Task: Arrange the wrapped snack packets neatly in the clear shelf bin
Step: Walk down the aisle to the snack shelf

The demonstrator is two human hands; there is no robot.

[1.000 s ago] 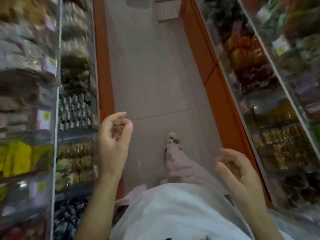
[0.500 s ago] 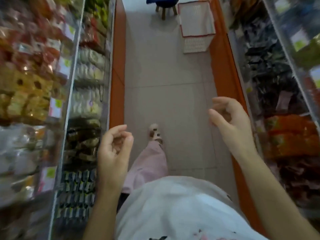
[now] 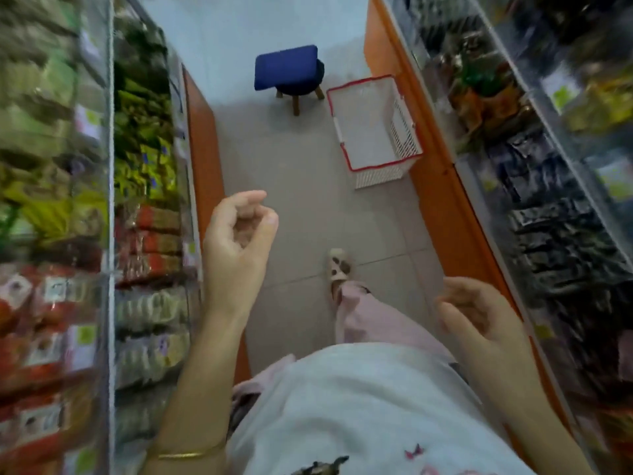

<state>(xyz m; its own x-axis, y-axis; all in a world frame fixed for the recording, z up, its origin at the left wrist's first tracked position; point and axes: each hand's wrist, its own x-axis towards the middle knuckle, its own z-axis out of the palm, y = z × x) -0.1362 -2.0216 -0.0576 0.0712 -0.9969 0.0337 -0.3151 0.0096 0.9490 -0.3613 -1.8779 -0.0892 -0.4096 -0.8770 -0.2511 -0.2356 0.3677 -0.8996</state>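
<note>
Down the middle of the aisle, a strip of grey floor [image 3: 301, 186] ran between two orange plinths, the left plinth [image 3: 203, 149] and the right plinth [image 3: 442, 173], their edges drawing closer toward the far end. Above each plinth rose clear bins [image 3: 109, 200] with upright front edges, and wrapped packets [image 3: 150, 310] filled them on both sides: green, red and pale ones to the left, mostly dark ones to the right. Blur hid which bin belonged to the task.

The left hand [image 3: 239, 231] hung over the floor just beside the left plinth's edge, its fingers loosely curled toward the thumb and holding nothing. A thin bangle [image 3: 185, 455] circled that forearm. The right hand [image 3: 479, 313] hung lower, over the right plinth's edge, also loosely curled around nothing. Neither hand touched a bin or a packet.

Between the hands, one foot in a patterned slipper [image 3: 339, 265] stood on the floor. Farther along, a white basket [image 3: 406, 132] with a red rim sat against the right plinth, narrowing the strip there. A blue stool [image 3: 287, 68] stood just beyond it, near the middle, with floor showing between it and the left plinth.
</note>
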